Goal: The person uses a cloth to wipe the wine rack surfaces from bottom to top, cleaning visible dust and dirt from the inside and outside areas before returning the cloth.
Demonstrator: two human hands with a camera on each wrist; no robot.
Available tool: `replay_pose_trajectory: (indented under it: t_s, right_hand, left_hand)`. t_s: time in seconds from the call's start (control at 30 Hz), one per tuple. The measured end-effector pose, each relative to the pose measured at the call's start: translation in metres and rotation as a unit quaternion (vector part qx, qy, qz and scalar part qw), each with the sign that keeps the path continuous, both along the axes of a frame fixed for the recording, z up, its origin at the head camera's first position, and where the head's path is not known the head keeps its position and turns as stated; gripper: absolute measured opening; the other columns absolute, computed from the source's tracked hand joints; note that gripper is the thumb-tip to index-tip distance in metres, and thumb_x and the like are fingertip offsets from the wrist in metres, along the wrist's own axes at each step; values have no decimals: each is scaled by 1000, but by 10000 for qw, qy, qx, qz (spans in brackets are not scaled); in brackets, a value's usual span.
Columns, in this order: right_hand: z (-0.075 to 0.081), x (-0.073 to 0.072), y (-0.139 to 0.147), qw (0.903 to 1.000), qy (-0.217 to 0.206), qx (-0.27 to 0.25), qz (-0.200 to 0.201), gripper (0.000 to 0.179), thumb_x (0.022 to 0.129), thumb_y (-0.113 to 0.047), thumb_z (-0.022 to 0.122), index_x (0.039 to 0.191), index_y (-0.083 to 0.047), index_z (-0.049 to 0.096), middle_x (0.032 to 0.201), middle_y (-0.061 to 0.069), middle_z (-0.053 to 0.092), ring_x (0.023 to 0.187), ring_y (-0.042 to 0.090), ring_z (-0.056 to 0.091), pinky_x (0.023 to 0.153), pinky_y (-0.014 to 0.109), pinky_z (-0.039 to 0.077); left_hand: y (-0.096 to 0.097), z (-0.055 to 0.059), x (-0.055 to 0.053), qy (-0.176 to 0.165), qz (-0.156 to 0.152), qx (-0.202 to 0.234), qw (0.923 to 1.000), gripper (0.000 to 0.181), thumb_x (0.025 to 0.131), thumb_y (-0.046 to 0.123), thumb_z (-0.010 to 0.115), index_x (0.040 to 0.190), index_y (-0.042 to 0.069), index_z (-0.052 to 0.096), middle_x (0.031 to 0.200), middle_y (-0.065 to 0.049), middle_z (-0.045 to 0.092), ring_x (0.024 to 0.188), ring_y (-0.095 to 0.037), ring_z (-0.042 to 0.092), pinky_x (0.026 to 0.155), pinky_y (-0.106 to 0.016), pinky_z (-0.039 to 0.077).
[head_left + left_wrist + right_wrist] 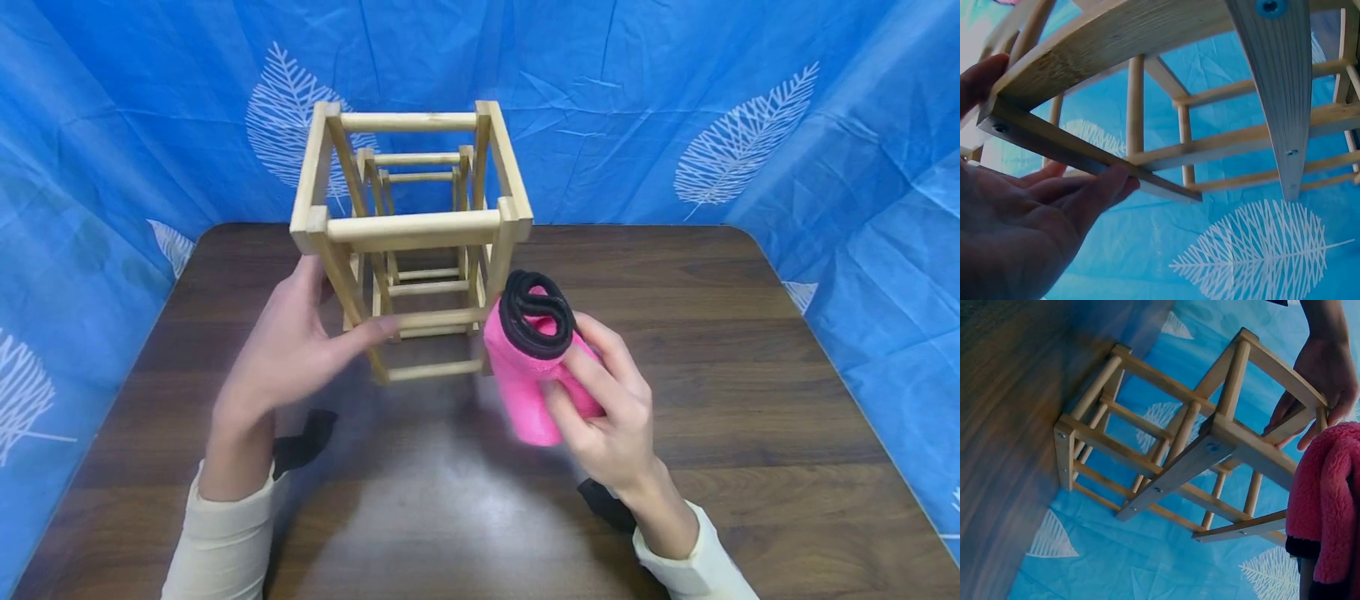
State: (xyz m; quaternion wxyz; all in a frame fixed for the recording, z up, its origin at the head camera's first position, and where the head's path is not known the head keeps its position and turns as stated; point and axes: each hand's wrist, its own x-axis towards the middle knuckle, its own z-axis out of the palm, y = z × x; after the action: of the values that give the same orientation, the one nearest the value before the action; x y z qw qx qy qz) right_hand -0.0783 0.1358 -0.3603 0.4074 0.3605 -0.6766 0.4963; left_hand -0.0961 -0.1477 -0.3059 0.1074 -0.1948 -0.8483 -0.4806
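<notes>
A tall wooden rack [420, 229] made of slats and round rungs rises from the table, with several levels one below another. My left hand [285, 350] grips its left side, the thumb over the front and the fingers behind. In the left wrist view those fingers [1100, 194] rest along a slat at the rack's corner. My right hand [611, 408] pinches a rolled pink plush cloth [525, 400] with a black edge, upright beside the rack's front right post. The right wrist view shows part of the pink cloth [1329, 494] in front of the rack.
Under the rack is a dark wood-grain table [750, 467] with rounded far corners. A blue curtain [600, 125] with white leaf prints hangs behind it and along both sides. Black straps [307, 437] circle both wrists near the cream sleeves [228, 533].
</notes>
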Motion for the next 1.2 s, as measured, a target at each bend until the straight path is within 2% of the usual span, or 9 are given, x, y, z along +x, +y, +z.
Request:
replay_pose_trajectory:
  t_s: [0.2,0.37,0.5,0.7,0.73,0.87,0.93,1.03,1.2]
  right_hand:
    - [-2,2,-2,9992,167,177,315,28,94,-13,65,102,13,71,109,36,60,100,33,61,90,29,53]
    - [-3,2,-9,9983,274,327,405,22,93,-9,63,104,8,72,109,34,61,102,34,62,92,31,52]
    - [-2,3,-19,9969,384,518,453,20,93,-6,61,106,5,72,111,33,61,101,35,63,91,34,53]
    - [2,6,-35,9941,515,784,536,21,91,-3,59,107,2,71,113,29,61,98,35,65,87,37,55]
    - [2,6,-37,9938,521,818,536,21,91,-3,59,107,1,71,114,29,61,97,35,65,87,37,55]
    - [6,8,-44,9932,456,922,549,21,91,-3,58,108,-1,71,116,27,61,97,35,65,84,38,57]
    - [8,8,-47,9928,395,962,586,21,92,-4,58,108,-1,71,117,27,61,98,34,65,82,38,57]
    - [11,7,-52,9917,390,1071,602,23,91,-3,57,109,-1,71,119,26,60,99,34,65,81,39,57]
    - [13,5,-60,9901,381,1248,522,25,90,-2,58,111,-2,70,121,26,60,100,33,66,80,40,58]
  left_hand:
    - [-11,-7,-7,160,-279,339,9989,90,77,-6,76,152,9,29,147,-15,44,134,-33,41,104,-65,33]
    - [-18,-17,-20,402,-598,1389,9877,82,73,-16,66,147,3,36,141,-17,46,137,-32,38,113,-55,26]
    - [-23,-28,-32,829,-887,2288,9659,73,71,-18,57,141,-3,44,138,-16,54,135,-30,43,114,-43,28]
    - [-25,-40,-49,1030,-1325,3557,9194,73,63,-15,43,134,-7,53,130,-17,62,130,-30,49,111,-39,31]
    - [-24,-42,-51,994,-1389,3754,9110,73,62,-15,41,133,-7,53,129,-17,62,129,-30,50,110,-39,31]
    - [-25,-44,-63,772,-1682,4158,8904,72,60,-13,36,130,-6,53,127,-18,64,126,-29,54,109,-37,33]
    - [-26,-41,-69,535,-1963,4340,8776,70,60,-13,34,128,-6,54,126,-18,64,124,-29,55,108,-37,35]
    - [-30,-35,-80,227,-2430,4360,8662,67,62,-11,33,123,-6,58,126,-18,64,127,-31,53,110,-40,31]
    - [-34,-29,-101,-438,-2829,4116,8653,62,69,-7,35,123,-2,62,130,-16,62,131,-32,48,108,-40,34]
